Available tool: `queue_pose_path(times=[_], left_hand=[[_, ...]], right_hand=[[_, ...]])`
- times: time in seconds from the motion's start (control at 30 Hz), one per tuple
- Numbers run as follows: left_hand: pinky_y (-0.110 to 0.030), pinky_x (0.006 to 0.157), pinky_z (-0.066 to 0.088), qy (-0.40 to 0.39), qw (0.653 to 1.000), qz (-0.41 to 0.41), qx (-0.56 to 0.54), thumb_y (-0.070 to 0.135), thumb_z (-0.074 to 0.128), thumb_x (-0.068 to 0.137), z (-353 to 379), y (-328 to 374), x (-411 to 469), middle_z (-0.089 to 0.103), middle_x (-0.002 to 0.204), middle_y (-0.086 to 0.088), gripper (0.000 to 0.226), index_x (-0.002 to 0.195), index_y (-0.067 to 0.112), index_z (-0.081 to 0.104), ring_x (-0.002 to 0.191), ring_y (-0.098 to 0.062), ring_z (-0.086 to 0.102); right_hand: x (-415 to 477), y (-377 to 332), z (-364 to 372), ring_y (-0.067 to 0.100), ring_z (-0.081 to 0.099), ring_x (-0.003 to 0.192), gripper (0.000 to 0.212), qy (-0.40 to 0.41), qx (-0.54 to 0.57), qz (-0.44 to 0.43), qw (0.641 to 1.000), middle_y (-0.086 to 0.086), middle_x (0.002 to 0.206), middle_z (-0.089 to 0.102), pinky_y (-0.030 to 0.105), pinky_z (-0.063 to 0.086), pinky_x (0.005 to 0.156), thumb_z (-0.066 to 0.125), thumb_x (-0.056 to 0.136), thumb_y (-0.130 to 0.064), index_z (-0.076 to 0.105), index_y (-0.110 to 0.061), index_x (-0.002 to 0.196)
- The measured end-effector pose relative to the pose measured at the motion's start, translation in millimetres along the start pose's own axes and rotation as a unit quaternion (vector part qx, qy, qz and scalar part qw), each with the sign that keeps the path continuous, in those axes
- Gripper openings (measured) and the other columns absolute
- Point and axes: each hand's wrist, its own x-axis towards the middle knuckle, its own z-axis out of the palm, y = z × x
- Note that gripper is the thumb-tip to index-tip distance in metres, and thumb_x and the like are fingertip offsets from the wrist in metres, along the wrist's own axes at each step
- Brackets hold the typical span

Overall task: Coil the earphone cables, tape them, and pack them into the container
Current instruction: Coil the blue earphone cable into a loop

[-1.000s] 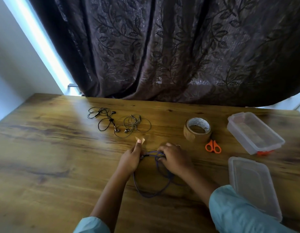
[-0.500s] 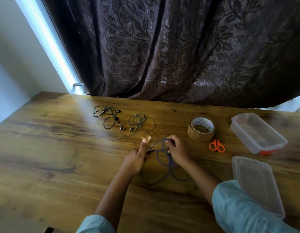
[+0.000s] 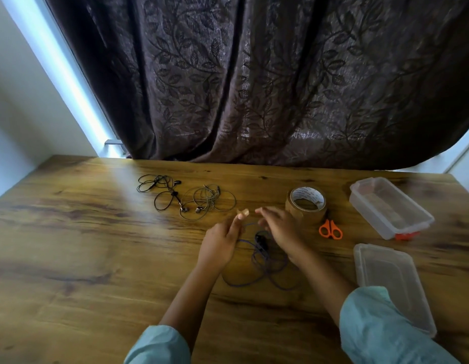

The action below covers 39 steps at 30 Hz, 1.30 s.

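- A wooden table (image 3: 70,245) is seen from above, with a dark curtain (image 3: 254,88) patterned with leaves hung behind its far edge.
- Two bare hands in pale blue sleeves (image 3: 380,327) are held over the middle of the table.
- The left hand (image 3: 220,241) is loosely curled; a small scrap of brown tape (image 3: 242,213) is stuck to a raised fingertip, and a strand of purple earphone cable (image 3: 265,266) is pinched lower in the same hand.
- The right hand (image 3: 280,228) is held just beside the left, its fingers partly spread and pointed towards the tape scrap. Whether any cable is gripped by it cannot be told.
- The rest of the purple cable is left in loose loops on the table below and between the hands, with a dark piece part way along it.
- Two more earphones are laid further back to the left: a black tangled set (image 3: 160,190) and a thin greyish coiled set (image 3: 207,200), just beside each other.
- A roll of brown tape (image 3: 307,203) is stood to the right of the hands, with small orange scissors (image 3: 330,229) near it.
- A clear plastic container (image 3: 388,206) is placed open at the far right, and its lid (image 3: 391,285) is laid flat nearer the camera.
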Motion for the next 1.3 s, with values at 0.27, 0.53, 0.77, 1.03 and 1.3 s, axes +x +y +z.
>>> queue_pose_path(times=[0.27,0.53,0.77,1.03,1.3], left_hand=[[-0.029,0.053,0.048,0.036,0.951,0.136,0.276,0.071,0.02,0.084,26,38,22,0.064,0.079,0.004,0.064,0.083,0.021,0.06,0.069,-0.019,0.064],[-0.026,0.053,0.042,0.015,0.918,0.172,0.358,0.072,0.035,0.082,47,49,42,0.065,0.087,0.005,0.057,0.084,0.022,0.062,0.074,-0.016,0.063],[-0.029,0.064,0.049,-0.008,0.938,0.192,0.289,0.039,0.056,0.09,69,55,57,0.06,0.113,0.008,0.028,0.117,0.03,0.053,0.097,-0.015,0.06],[-0.035,0.088,0.052,-0.07,0.943,0.208,0.252,0.017,0.06,0.088,92,58,74,0.046,0.132,0.007,0.042,0.126,0.034,0.055,0.123,-0.016,0.043],[-0.029,0.097,0.043,-0.068,0.951,0.219,0.206,0.02,0.065,0.085,99,58,78,0.052,0.132,0.004,0.039,0.123,0.028,0.062,0.122,-0.016,0.046]], right_hand=[[9,-9,-60,0.008,0.055,0.064,0.025,-0.071,0.193,0.133,0.969,0.005,0.083,0.061,0.022,0.045,0.058,0.064,0.09,-0.026,0.066,-0.006,0.105],[17,5,-94,0.007,0.062,0.074,0.008,0.007,0.079,0.046,0.996,0.001,0.087,0.068,0.018,0.05,0.06,0.063,0.09,-0.01,0.068,-0.014,0.094],[21,30,-127,0.003,0.06,0.089,0.01,0.071,-0.12,-0.073,0.988,-0.011,0.094,0.067,0.02,0.048,0.079,0.062,0.09,-0.02,0.07,-0.018,0.097],[25,48,-132,0.005,0.059,0.098,0.015,0.044,-0.198,-0.125,0.971,-0.006,0.104,0.067,0.024,0.049,0.086,0.06,0.091,-0.015,0.071,-0.022,0.099],[32,57,-128,0.005,0.059,0.093,0.017,0.051,-0.289,-0.173,0.94,-0.007,0.106,0.064,0.027,0.053,0.078,0.059,0.092,-0.018,0.07,-0.027,0.101]])
